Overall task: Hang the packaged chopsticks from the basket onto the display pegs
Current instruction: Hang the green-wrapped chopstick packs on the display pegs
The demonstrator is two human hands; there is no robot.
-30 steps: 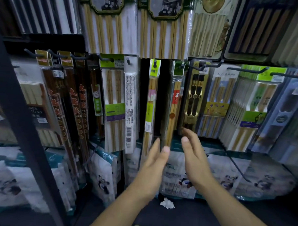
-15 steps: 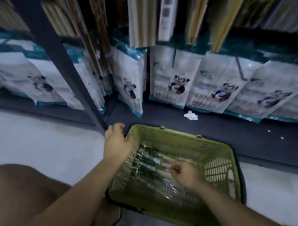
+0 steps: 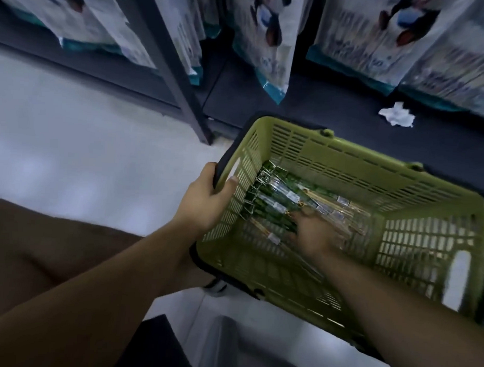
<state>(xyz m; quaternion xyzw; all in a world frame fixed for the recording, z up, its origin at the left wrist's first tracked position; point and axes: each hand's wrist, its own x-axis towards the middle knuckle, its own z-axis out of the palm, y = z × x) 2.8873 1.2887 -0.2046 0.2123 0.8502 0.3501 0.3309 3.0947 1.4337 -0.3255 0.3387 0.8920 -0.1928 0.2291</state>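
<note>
A green plastic basket sits on the floor in front of the dark shelf base. Several clear packs of chopsticks with green labels lie in its bottom. My left hand grips the basket's left rim, thumb inside, fingers around the dark handle. My right hand reaches down into the basket and lies on the packs; its fingertips are blurred, so I cannot see whether they pinch a pack. The display pegs are out of view above.
White bags with panda pictures hang low over the dark shelf base. A dark upright post stands left of the basket. A crumpled white paper lies on the base. My knee is at the lower left.
One second ago both hands were open at the hanging packs; my view dropped to the basket. Since half a second ago my left hand keeps the rim and my right hand has gone deeper among the packs.
</note>
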